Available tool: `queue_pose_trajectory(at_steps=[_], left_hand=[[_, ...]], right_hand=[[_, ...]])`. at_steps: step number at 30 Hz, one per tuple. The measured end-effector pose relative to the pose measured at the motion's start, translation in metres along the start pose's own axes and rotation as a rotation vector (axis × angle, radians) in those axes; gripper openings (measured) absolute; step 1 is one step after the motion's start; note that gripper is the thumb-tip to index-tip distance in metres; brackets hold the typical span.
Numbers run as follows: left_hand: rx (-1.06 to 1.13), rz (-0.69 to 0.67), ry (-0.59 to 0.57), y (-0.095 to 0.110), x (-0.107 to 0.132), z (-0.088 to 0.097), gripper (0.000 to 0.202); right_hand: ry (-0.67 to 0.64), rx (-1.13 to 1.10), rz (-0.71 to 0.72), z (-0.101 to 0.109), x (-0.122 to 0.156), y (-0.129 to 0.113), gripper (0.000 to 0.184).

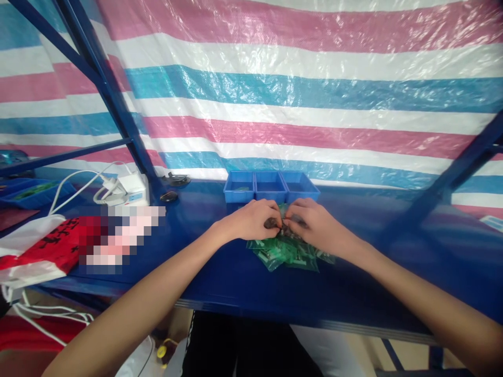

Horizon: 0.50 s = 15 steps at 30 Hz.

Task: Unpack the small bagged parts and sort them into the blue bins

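Note:
Both my hands meet over a heap of small green plastic packets on the blue table. My left hand is closed, its fingers pinching a small dark part. My right hand is closed too, fingertips pressed against the same spot; what it grips is too small to make out. Just behind the hands stands a row of three blue bins.
A white charger with cables and a red and white bag lie at the left. Two small dark objects sit near a blue frame post. A striped tarp hangs behind. Another blue tray is far left.

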<state>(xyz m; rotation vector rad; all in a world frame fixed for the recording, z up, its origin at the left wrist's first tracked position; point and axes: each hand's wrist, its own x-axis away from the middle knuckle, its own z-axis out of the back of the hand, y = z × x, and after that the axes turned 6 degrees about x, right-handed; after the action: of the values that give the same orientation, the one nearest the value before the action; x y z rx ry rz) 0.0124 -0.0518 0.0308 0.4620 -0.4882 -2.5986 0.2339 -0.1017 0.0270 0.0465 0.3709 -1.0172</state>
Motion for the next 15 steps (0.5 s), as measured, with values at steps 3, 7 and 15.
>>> queue_pose_trajectory(at_steps=[3, 7, 15], left_hand=[[-0.017, -0.004, 0.003, -0.002, 0.0, 0.0, 0.015], [-0.025, 0.005, -0.018, -0.004, 0.0, 0.001, 0.018], [-0.092, 0.057, -0.023, 0.007, -0.002, -0.002, 0.011]], right_hand=[[0.006, 0.015, 0.013, 0.001, 0.0, 0.001, 0.019], [0.002, 0.018, 0.008, -0.001, -0.001, 0.002, 0.02], [0.007, 0.026, -0.011, -0.001, -0.002, 0.002, 0.018]])
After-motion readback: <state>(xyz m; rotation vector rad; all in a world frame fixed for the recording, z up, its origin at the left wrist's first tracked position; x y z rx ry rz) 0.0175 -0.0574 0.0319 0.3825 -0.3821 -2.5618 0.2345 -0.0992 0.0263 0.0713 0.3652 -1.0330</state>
